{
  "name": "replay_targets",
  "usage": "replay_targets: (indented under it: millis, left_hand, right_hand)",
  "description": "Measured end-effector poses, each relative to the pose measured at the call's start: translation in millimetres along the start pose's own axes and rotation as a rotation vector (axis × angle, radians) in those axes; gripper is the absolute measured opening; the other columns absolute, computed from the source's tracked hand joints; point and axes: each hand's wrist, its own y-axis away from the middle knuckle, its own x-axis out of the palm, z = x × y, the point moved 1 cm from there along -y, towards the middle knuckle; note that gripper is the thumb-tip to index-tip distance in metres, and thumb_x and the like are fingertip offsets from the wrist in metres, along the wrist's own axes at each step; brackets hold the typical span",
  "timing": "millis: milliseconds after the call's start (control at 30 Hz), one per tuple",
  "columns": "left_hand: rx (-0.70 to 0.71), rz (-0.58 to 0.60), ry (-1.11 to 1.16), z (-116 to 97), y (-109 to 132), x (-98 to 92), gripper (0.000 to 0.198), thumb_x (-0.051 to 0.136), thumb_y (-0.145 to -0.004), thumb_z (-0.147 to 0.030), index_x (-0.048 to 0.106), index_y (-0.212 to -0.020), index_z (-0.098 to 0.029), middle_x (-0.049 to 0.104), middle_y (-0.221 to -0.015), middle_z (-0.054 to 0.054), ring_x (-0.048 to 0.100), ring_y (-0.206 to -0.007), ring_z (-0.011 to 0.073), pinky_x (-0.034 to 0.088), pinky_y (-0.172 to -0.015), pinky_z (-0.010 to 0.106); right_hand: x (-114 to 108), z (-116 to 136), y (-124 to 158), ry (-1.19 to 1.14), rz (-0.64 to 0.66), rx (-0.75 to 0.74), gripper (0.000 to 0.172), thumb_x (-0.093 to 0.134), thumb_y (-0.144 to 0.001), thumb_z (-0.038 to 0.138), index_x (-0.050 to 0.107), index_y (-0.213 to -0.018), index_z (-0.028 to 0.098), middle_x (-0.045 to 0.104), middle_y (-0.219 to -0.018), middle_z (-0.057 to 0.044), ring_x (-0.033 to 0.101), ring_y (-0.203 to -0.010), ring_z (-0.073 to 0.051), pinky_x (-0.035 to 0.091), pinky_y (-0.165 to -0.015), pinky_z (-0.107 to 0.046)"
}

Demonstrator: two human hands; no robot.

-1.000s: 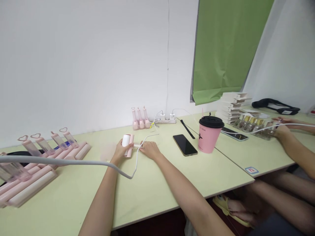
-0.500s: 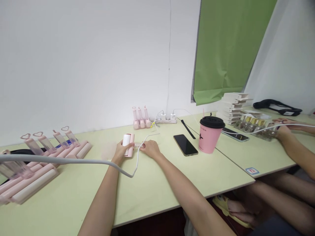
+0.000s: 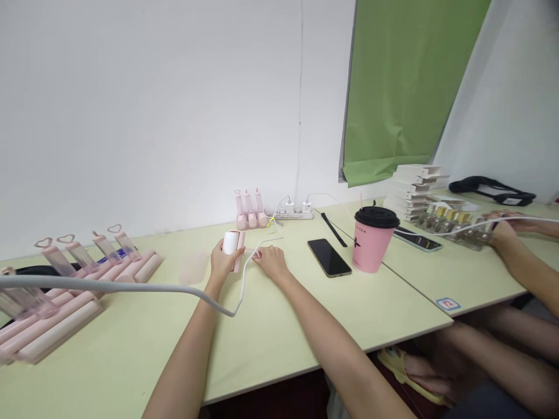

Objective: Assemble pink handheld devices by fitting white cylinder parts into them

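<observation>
My left hand is wrapped around a small pink-and-white cylindrical piece, with its white side facing up. Just to the right, my right hand has its fingers closed at the end of a clear pinkish tube that points toward that piece. My fingers and the white cable partly hide the tube, so I cannot tell how it meets the pink-and-white piece. The white cable crosses in front of both hands, close to the camera.
Several pink pieces with clear tubes and heart loops stand at left, more by the power strip. A phone, pink cup, and black strap lie right. A co-worker's hand is near glass bottles.
My left hand has turned and lifted the pink-and-white piece slightly, its thumb now across the front. My right hand has shifted slightly right, and less of the clear tube shows.
</observation>
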Motion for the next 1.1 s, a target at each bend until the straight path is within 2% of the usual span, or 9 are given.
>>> replay_targets:
  millis: [467,1100]
  left_hand:
    - [0.004,0.086,0.014,-2.3,3.0,-2.3,0.052,0.069,-0.053,-0.046,0.058,-0.091,-0.012,0.059,-0.081,0.005,0.051,-0.07,0.0163,0.041,-0.061,0.027]
    - [-0.015,0.115,-0.032,15.1,-0.3,1.8,0.051,0.068,-0.056,-0.044,0.056,-0.096,-0.014,0.061,-0.087,0.007,0.054,-0.074,0.0178,0.041,-0.063,0.028]
  right_hand:
    - [-0.5,-0.6,3.6,0.017,0.033,-0.001,0.03,0.042,-0.085,0.035,0.067,-0.092,0.018,0.068,-0.087,-0.01,0.062,-0.083,-0.019,0.041,-0.071,-0.027]
    - [1.7,-1.4,2.6,0.045,0.045,-0.039,0.032,0.042,-0.084,0.035,0.068,-0.091,0.017,0.068,-0.087,-0.011,0.062,-0.083,-0.021,0.041,-0.068,-0.028]
